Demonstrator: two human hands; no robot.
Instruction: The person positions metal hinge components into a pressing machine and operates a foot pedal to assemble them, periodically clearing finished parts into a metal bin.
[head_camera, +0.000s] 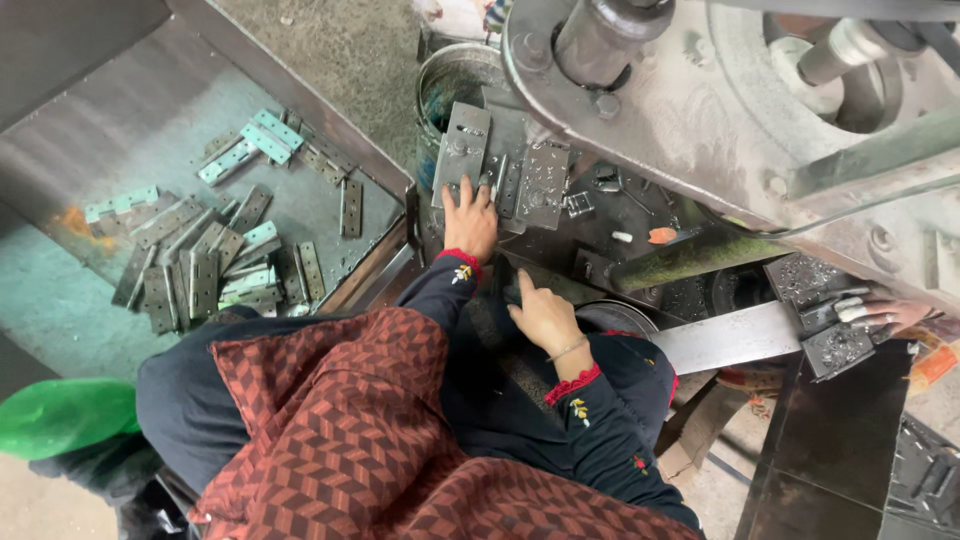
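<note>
Reaching forward, the left hand (470, 218) lies on the dark press bed (640, 225), fingers spread around a small metal piece (492, 186) beside two pale drilled plates (461, 150); whether it pinches the piece cannot be told. The right hand (545, 315) rests nearer the body, loosely curled, forefinger out, holding nothing. A heap of grey and pale-green hinges (205, 265) lies in a tray (60, 300) to the left. Another person's hand (885, 312) sits at the far right. Seating the piece flat and clearing the fingers from under the heavy press (700, 90) seems the careful way.
</note>
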